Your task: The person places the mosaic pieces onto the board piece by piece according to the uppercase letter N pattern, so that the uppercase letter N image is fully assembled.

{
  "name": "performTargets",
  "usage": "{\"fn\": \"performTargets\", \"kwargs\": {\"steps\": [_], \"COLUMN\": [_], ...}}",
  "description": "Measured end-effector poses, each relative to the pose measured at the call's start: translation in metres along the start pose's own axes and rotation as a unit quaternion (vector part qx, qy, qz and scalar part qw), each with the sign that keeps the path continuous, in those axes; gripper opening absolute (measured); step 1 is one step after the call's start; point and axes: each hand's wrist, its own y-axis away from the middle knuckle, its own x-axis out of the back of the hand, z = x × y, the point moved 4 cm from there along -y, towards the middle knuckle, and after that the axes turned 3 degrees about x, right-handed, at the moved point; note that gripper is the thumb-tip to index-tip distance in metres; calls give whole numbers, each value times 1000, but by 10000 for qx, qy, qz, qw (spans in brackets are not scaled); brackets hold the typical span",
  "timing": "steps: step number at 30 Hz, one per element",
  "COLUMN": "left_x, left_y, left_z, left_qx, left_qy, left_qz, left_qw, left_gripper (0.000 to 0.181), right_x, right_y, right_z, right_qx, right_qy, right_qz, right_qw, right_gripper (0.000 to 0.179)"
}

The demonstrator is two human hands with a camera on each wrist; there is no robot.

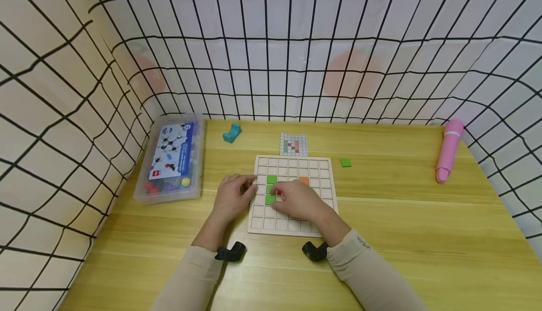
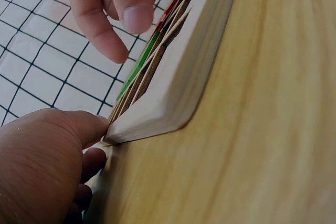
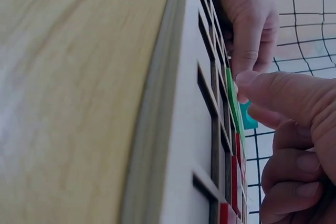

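A wooden grid board [image 1: 260,224] lies flat on the table. A column of green square tiles [image 1: 271,179] sits in its cells, with an orange tile [image 1: 304,180] to the right and a red tile [image 1: 279,192] partly hidden. My left hand [image 1: 230,195] touches the board's left edge with thumb and index finger. Above the board, my right hand [image 1: 298,200] has its index finger and thumb by the lower green tiles. Nothing shows between those two fingers in the left wrist view. The right wrist view shows the right hand's other fingers [image 3: 289,166] bent inward.
Behind the board lies a small printed grid card [image 1: 293,137]. A loose green tile [image 1: 345,162] is right of the board. A clear plastic case [image 1: 169,160] and a teal block [image 1: 232,133] lie left, a pink cylindrical object [image 1: 450,151] far right. Black wire mesh [image 1: 267,38] surrounds the table.
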Motion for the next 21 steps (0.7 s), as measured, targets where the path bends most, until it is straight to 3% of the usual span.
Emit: {"fn": "performTargets", "kwargs": {"steps": [13,21], "left_x": [0,1], "left_y": [1,1], "left_z": [2,2], "left_qx": [-22,-55], "left_qy": [-5,23], "left_qz": [69,68], "left_qw": [10000,10000], "left_gripper": [29,30], "right_x": [25,45], "right_y": [12,26], "right_z": [32,73], "right_qx": [-601,-869], "right_qy": [-1170,-1265], "right_qz": [347,584], "right_qw": [9907,9864], "right_gripper": [41,39]}}
